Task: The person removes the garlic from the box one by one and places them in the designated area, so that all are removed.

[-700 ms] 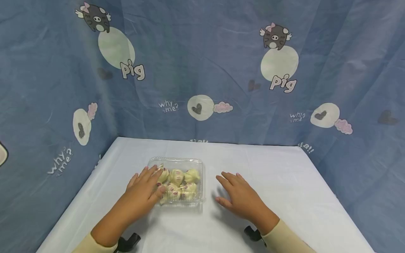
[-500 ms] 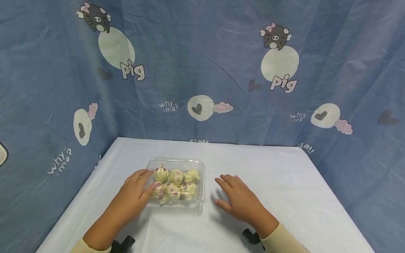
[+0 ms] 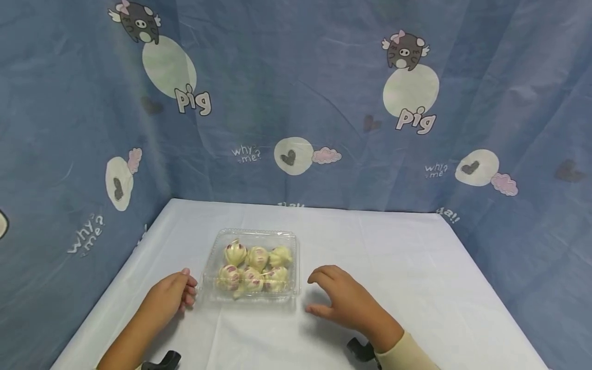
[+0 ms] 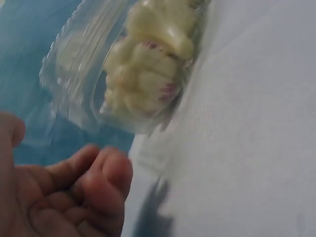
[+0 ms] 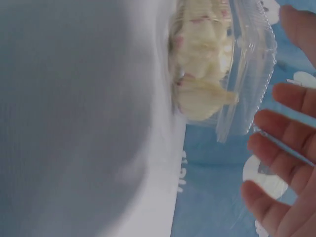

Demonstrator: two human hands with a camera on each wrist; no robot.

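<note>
A clear plastic clamshell box (image 3: 296, 257) rests on the white tabletop, left of the middle, and its lid appears to be down. Inside lie several pale yellow garlic bulbs (image 3: 253, 280) with purple streaks, in two rows. My left hand (image 3: 167, 297) is just left of the box's near corner, apart from it, fingers loosely bent and holding nothing. In the left wrist view the same hand (image 4: 74, 197) shows bent fingertips below the box. To the box's right, my right hand (image 3: 344, 300) hovers with relaxed, spread fingers. The right wrist view shows those fingers (image 5: 276, 128) separate and holding nothing.
White cloth covers the table (image 3: 393, 246). A blue printed curtain (image 3: 296, 92) stands along the back and both sides. Black wrist mounts (image 3: 162, 361) show below the hands.
My left hand has come off the box's left side, moving left and toward me, its fingers bending. My right hand has shifted slightly nearer me. The box stays put.
</note>
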